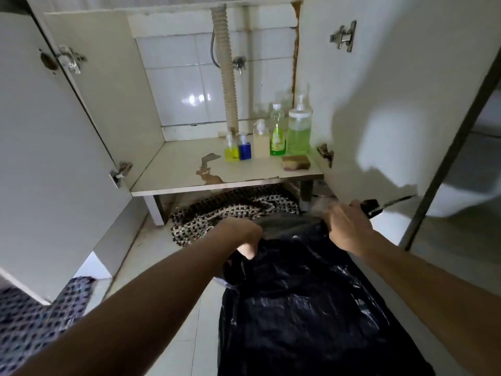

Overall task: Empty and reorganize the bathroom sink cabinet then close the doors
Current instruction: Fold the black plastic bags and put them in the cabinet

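Gripping the mouth of the black bag (311,308) down on the floor (168,253) in front of the open cabinet (113,85). Curling the left grip (241,236) round a bunched bit of the rim and clenching the right grip (348,226) on the opposite side, stretching a strip of plastic out sideways. Not seeing into the bag, so not guessing at contents.

Worrying mostly about that thin plastic: risking a split right at the rim if pulling the two sides apart any harder, then dumping everything on the tiles when lifting.

Also hovering just beside the right door (379,77), so probably asking for a knuckle bang when swinging the bag wider.

Leaving the shelf (176,172) loaded at its back right corner: yellow bottle (231,151), blue bottle (244,149), beige pump bottle (261,142), green bottle (277,134) and big pump dispenser (299,131), all packed shoulder to shoulder, with the sponge (295,162) lying in front. Reaching for one in a hurry and likely toppling the row like dominoes. Tossing the pump ones into a bag sideways, also begging for a leak.

Crowding the patterned cloth (217,210) poking out from under the shelf too. Possibly catching it when dragging the bag forward.
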Demonstrator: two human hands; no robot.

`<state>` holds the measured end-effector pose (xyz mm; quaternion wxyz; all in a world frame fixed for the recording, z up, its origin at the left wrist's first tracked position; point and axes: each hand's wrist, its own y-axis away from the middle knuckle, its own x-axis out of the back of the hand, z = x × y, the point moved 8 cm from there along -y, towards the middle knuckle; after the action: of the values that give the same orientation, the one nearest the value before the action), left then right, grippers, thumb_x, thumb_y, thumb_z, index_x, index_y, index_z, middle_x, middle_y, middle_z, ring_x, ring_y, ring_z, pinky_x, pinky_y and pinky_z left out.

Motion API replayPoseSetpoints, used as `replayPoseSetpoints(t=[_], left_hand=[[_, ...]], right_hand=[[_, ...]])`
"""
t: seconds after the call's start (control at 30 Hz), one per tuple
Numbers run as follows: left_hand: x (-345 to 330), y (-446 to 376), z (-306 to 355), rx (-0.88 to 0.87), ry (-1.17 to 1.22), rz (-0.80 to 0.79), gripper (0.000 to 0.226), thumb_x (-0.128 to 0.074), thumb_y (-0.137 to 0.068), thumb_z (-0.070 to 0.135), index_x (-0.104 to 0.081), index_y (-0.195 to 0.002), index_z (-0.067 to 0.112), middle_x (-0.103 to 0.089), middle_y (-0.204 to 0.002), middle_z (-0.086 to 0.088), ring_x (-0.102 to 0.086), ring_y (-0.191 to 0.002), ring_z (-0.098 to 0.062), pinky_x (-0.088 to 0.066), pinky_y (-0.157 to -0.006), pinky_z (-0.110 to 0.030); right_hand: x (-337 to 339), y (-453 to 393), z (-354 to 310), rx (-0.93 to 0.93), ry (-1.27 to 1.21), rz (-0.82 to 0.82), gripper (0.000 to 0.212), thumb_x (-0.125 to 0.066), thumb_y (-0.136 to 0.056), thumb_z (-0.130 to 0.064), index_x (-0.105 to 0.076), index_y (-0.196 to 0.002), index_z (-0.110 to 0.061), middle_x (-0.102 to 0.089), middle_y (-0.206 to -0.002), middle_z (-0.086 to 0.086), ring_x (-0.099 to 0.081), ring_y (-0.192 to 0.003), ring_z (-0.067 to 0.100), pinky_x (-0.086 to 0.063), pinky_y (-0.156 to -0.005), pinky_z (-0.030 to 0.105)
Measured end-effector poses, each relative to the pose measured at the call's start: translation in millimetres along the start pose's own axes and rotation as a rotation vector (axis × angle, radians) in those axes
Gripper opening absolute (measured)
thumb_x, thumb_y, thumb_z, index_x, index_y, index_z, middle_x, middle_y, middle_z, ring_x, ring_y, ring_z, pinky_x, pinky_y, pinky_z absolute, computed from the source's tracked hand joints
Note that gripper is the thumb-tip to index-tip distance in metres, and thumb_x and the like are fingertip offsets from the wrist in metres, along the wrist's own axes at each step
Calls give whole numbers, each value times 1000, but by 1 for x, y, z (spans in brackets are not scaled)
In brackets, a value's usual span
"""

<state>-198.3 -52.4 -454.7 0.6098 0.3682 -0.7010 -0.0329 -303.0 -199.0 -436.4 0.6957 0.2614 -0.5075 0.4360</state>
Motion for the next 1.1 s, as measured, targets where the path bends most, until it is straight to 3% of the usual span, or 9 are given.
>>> replayPoseSetpoints(t=[0.13, 0.33, 0.5, 0.63, 0.73, 0.83, 0.93, 1.03, 1.1], left_hand=[[-79, -13, 46, -37, 17, -176, 35, -62, -87, 19, -61, -118, 3, -62, -120, -15, -61, -103, -34, -50, -85, -41], [-168, -19, 99, -67, 113, -183, 48, -63, -85, 15, -49, -129, 6, -55, -128, -17, -58, -114, -37, -48, -93, -45], [-212, -14, 122, -48, 191, -267, 60, -65, -82, 18, -41, -136, 5, -55, -129, -17, -59, -115, -34, -49, -89, -38], [-229, -3, 112, 103, 490, -588, 73, -69, -82, 44, -41, -137, 5, -58, -119, -21, -64, -103, -36, -53, -74, -36], [-240, 2, 101, 210, 820, -797, 91, -66, -76, 63, -41, -136, 0, -56, -121, -19, -64, -98, -35, -56, -79, -49], [-216, -21, 64, 262, 1020, -453, 56, -69, -82, 48, -59, -117, 6, -60, -85, -14, -64, -70, -25, -59, -69, -43], [-202, -27, 4, 526, 910, 26, 61, -78, -70, 49, -60, -111, 7, -65, -99, -12, -67, -90, -29, -54, -76, -33], [-256, -19, 5, 719, 1146, -87, 100, -81, -54, 62, -50, -127, 0, -60, -122, -15, -56, -115, -32, -49, -92, -36], [-304, -26, 20, 706, 1324, -165, 123, -80, -28, 71, -56, -126, 1, -63, -119, -15, -59, -113, -31, -50, -97, -40]], right_hand=[[-80, 42, -26, 29, -67, -188, 33, -49, -91, -14, -52, -124, -17, -49, -125, 7, -52, -114, 28, -36, -99, 42], [-172, 94, -30, 3, -115, -411, 33, -40, -93, -6, -54, -121, -17, -53, -124, 5, -56, -113, 25, -38, -98, 42], [-228, 135, -34, 82, -203, -914, 12, -55, -89, -4, -48, -81, -10, -48, -86, 5, -50, -68, 19, -45, -75, 33], [-246, 151, -37, 52, -309, -1145, 60, -79, -72, -24, -54, -122, -3, -58, -117, 9, -58, -92, 23, -54, -69, 33], [-243, 143, -22, -110, -524, -1177, 47, -73, -73, -18, -62, -117, -8, -64, -97, 5, -61, -73, 15, -42, -51, 21], [-244, 115, 10, -339, -776, -865, 29, -63, -76, -12, -68, -103, -3, -69, -87, 12, -64, -75, 21, -43, -55, 23], [-255, 113, 50, -563, -728, -530, 46, -66, -79, -25, -54, -117, -2, -57, -119, 18, -57, -109, 34, -49, -87, 33], [-287, 151, 54, -749, -861, -707, 84, -78, -71, -40, -38, -133, -1, -46, -135, 20, -50, -121, 35, -45, -98, 36], [-301, 165, 47, -747, -1008, -823, 73, -83, -68, -34, -53, -124, 3, -59, -123, 19, -61, -108, 32, -50, -88, 32]])
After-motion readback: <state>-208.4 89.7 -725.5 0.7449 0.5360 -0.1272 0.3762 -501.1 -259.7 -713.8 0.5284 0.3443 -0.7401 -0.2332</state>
